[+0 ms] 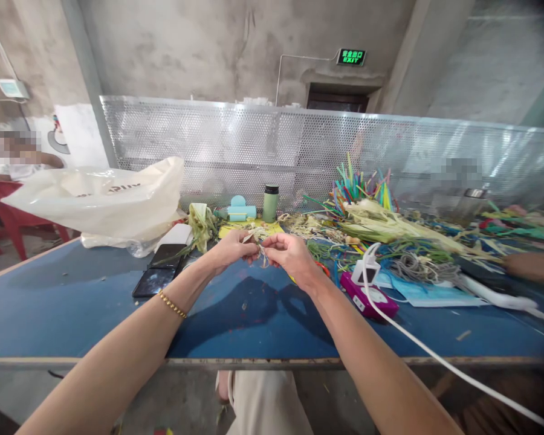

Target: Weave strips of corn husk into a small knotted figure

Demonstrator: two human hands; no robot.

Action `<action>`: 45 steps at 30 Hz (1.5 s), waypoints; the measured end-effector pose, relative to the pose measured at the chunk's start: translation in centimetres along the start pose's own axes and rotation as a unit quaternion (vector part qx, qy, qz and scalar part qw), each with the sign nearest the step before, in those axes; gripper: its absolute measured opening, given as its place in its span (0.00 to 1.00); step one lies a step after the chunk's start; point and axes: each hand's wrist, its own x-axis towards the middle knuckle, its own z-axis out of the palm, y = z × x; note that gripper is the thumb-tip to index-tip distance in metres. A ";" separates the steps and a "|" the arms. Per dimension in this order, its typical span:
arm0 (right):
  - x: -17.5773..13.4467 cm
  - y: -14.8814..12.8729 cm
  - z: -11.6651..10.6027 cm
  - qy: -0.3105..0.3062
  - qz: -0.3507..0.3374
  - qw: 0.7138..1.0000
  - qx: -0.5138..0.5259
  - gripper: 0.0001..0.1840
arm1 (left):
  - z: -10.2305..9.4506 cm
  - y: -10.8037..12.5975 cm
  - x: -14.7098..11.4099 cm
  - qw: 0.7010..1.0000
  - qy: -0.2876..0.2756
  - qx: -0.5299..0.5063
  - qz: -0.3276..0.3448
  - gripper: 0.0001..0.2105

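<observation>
Both hands meet above the middle of the blue table [95, 326]. My left hand [238, 249] is closed, its fingers pinching a small bundle of pale dry corn husk [256, 232]. From the right, my right hand [290, 254] is closed too, thumb and fingertips pinching thin pale strands [265, 258] at the lower end of the bundle. The fingers partly cover the piece, so its exact shape is hard to make out. Beyond the hands lies a yellow sheet [226, 231] with husk scraps around it.
A big white plastic bag [95, 205] and phones [153, 281] lie left. Behind stands a green bottle [271, 204]. On the right are corn husks [381, 222], coloured stems [362, 190], a purple power strip [367, 299] with a white cable [417, 347], and a co-worker's blurred arm [532, 267].
</observation>
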 end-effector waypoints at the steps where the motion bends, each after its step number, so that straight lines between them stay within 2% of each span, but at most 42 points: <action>1: 0.1 0.2 -0.1 0.003 -0.014 1.000 -0.013 0.08 | 0.0 0.0 0.0 1.000 -0.004 -0.004 -0.001 0.04; 7: 0.8 1.2 -0.8 0.094 -0.118 0.975 -0.161 0.08 | -0.2 0.2 0.0 1.000 -0.011 -0.006 -0.004 0.04; 11: 0.5 0.5 -1.0 0.158 -0.162 0.941 -0.251 0.08 | -0.2 0.2 0.0 1.000 0.008 0.006 -0.009 0.04; 13: 0.1 0.0 -0.8 0.146 -0.172 0.937 -0.266 0.07 | -0.1 0.1 0.0 1.000 0.014 0.011 -0.007 0.04; 17: -0.4 -0.3 -0.2 0.056 -0.162 0.946 -0.275 0.09 | -0.1 -0.1 0.0 1.000 0.011 0.005 0.003 0.05; 21: -0.4 0.0 0.1 0.064 -0.160 0.941 -0.290 0.07 | 0.0 -0.2 0.1 1.000 -0.002 -0.016 0.005 0.06; 26: -0.4 -0.2 0.1 0.067 -0.158 0.943 -0.286 0.14 | -0.1 -0.2 0.1 1.000 0.000 -0.007 0.015 0.06; 31: -0.3 0.0 0.1 0.065 -0.155 0.939 -0.299 0.08 | 0.0 0.1 -0.1 1.000 -0.010 0.003 0.012 0.06; 40: -0.2 0.3 -0.1 0.058 -0.156 0.939 -0.302 0.06 | -0.2 -0.4 0.1 0.999 -0.007 0.032 0.026 0.09; 45: -0.1 0.2 -0.4 0.087 -0.177 0.927 -0.319 0.06 | -0.3 -0.3 0.0 0.999 -0.028 0.021 0.016 0.09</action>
